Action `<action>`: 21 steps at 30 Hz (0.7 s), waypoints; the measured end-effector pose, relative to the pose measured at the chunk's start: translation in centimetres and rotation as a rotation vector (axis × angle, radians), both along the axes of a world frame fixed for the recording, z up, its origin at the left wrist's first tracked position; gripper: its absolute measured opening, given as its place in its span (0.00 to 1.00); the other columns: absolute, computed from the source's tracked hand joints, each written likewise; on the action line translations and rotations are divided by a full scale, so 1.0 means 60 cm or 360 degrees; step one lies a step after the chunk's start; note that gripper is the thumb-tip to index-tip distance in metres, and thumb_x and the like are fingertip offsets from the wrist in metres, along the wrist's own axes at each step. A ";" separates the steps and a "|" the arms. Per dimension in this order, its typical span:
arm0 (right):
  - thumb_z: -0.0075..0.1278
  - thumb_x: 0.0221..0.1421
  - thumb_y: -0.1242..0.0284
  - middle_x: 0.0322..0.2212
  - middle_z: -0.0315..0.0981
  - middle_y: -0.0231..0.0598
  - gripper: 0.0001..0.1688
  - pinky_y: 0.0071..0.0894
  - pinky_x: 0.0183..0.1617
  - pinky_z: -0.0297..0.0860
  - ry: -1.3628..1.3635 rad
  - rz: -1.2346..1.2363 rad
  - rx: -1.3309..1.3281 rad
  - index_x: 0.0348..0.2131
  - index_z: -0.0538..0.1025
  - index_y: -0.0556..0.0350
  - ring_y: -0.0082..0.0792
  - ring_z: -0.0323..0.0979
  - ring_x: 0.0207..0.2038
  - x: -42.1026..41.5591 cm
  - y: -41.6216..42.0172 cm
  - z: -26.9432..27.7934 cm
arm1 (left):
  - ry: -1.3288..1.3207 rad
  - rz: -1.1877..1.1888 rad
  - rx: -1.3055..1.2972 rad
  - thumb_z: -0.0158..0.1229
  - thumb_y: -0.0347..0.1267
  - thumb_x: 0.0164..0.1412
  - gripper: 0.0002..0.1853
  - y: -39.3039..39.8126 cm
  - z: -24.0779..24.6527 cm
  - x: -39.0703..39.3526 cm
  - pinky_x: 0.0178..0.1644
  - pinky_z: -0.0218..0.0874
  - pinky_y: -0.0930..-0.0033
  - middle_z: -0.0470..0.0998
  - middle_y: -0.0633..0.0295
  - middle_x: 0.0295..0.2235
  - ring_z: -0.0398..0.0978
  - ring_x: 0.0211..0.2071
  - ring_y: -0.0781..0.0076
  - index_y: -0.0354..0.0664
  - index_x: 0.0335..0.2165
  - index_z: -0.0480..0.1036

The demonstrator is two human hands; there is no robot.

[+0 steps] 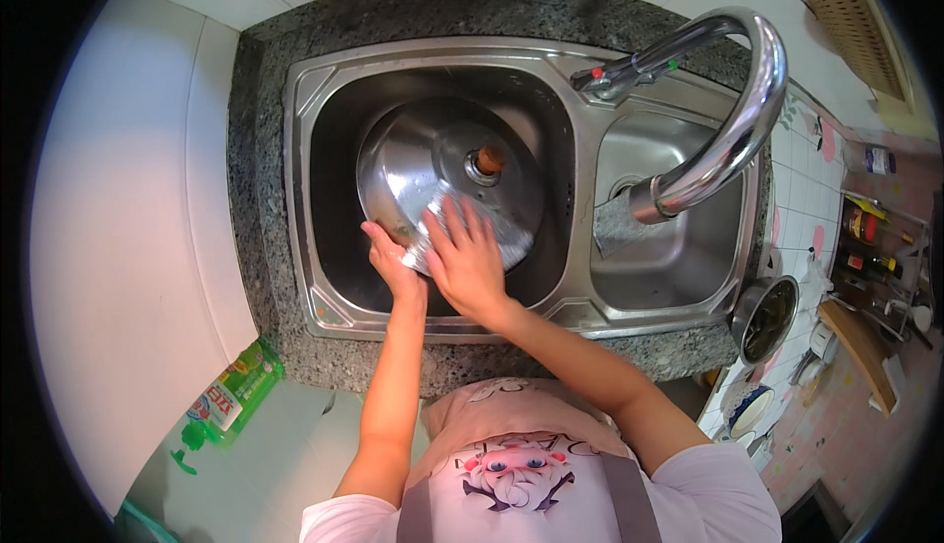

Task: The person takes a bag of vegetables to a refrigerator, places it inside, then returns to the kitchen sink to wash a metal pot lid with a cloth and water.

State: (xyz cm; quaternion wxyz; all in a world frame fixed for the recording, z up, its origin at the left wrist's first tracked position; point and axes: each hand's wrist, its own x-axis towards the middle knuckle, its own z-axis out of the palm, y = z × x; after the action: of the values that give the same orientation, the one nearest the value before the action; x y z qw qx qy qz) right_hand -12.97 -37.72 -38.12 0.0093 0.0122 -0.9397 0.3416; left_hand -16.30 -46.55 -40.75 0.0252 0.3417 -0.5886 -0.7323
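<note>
In the larger left basin of a stainless steel double sink [435, 336] lies a domed metal pot lid [398, 167] with a brown knob [490, 160]. My left hand [394, 259] holds the lid's near left edge, thumb spread on top. My right hand [466, 259] rests over the near part of the lid, fingers spread, against a shiny, wet-looking patch; whether anything lies under the palm cannot be told. The chrome faucet [767, 100] arches over the right basin, with a grey cloth [613, 226] hanging below its spout.
Speckled stone counter [346, 366] surrounds the sink. A green dish soap bottle [247, 388] is at the lower left. To the right are a metal bowl [767, 322] with dark contents, a blue-rimmed bowl [748, 410], a wooden board [859, 355] and several bottles [870, 226].
</note>
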 end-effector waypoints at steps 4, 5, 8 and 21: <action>0.34 0.45 0.67 0.47 0.41 0.54 0.26 0.48 0.49 0.43 -0.0188 -0.0561 0.0133 0.45 0.53 0.58 0.51 0.40 0.49 0.080 0.015 -0.116 | -0.0129 0.0052 0.0182 0.34 0.49 0.50 0.28 -0.022 -0.010 0.005 0.34 0.54 0.75 0.65 0.60 0.30 0.62 0.30 0.74 0.31 0.33 0.62; 0.32 0.46 0.66 0.46 0.40 0.56 0.26 0.46 0.49 0.43 -0.0346 -0.0832 -0.0143 0.45 0.52 0.60 0.53 0.40 0.49 0.071 0.029 -0.159 | -0.0116 0.0005 0.0183 0.34 0.49 0.50 0.28 -0.033 -0.023 0.007 0.34 0.54 0.75 0.65 0.60 0.30 0.63 0.30 0.74 0.31 0.33 0.62; 0.25 0.48 0.59 0.46 0.43 0.53 0.29 0.38 0.50 0.44 -0.0987 -0.0967 -0.0461 0.45 0.51 0.61 0.48 0.44 0.48 0.004 0.110 -0.350 | -0.0200 -0.0331 0.0058 0.34 0.48 0.50 0.27 -0.059 -0.022 -0.004 0.27 0.55 0.78 0.67 0.63 0.22 0.64 0.23 0.76 0.32 0.27 0.65; 0.44 0.35 0.73 0.33 0.64 0.40 0.18 0.34 0.42 0.57 0.0753 0.0784 -0.0200 0.32 0.66 0.58 0.36 0.61 0.38 -0.142 -0.003 0.029 | 0.0453 -0.0371 -0.0545 0.39 0.41 0.52 0.22 -0.015 0.006 -0.013 0.16 0.47 0.76 0.61 0.72 0.11 0.52 0.15 0.82 0.35 0.13 0.63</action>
State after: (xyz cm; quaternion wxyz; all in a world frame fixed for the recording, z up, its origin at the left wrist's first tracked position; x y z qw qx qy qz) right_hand -21.48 -37.88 -36.37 0.1449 0.3168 -0.8575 0.3786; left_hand -17.08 -47.46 -40.36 0.0807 0.1555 -0.7301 -0.6605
